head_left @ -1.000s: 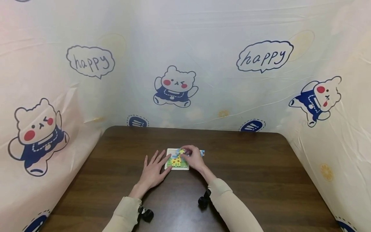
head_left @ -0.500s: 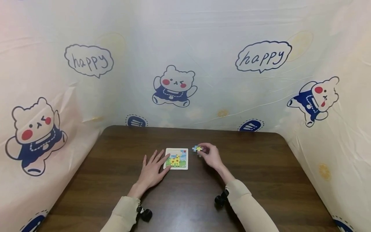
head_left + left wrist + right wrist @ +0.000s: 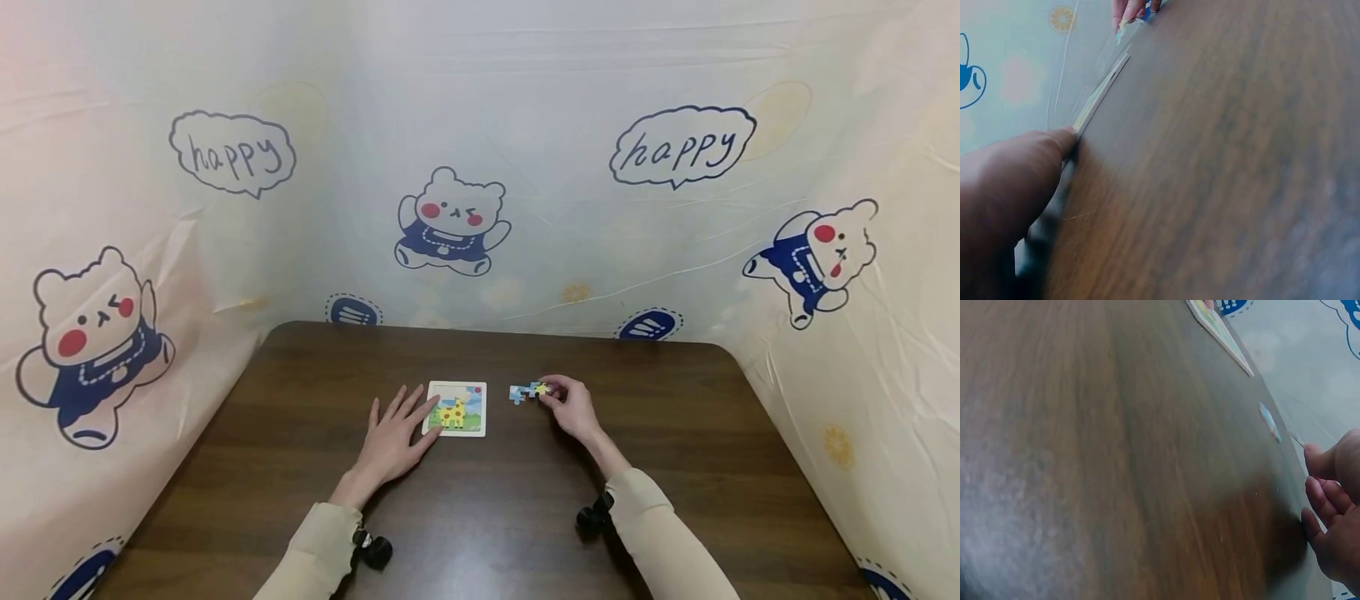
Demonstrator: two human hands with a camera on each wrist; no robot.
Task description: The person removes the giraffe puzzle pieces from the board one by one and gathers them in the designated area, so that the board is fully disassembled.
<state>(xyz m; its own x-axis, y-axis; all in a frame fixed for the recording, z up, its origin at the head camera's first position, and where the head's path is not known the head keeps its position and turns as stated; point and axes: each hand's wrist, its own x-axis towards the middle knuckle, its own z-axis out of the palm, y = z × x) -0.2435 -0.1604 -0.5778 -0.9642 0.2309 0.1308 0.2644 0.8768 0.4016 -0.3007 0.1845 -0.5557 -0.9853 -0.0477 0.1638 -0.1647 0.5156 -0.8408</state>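
A square jigsaw puzzle board (image 3: 483,412) with a pale rim and a yellow giraffe picture lies on the table. My left hand (image 3: 386,447) is spread, its straight fingertips resting on the board's left side; in the left wrist view the thumb (image 3: 1054,140) meets the board's edge. To the right of the board, my right hand (image 3: 573,408) pinches a blue and yellow puzzle piece (image 3: 537,389) between thumb and fingers. A loose blue puzzle piece (image 3: 516,394) lies just left of it. At the board's top, a pale area shows where no picture piece sits.
The dark wooden table (image 3: 480,517) has its far edge against a pale printed curtain (image 3: 570,108). More of that curtain hangs at both sides. A small black camera (image 3: 377,552) sits at the left wrist, and another black camera (image 3: 590,522) at the right wrist.
My right hand has lifted the piece with the yellow part away from the board's top and moved it right, past the loose blue piece. My left hand has stayed at the board.
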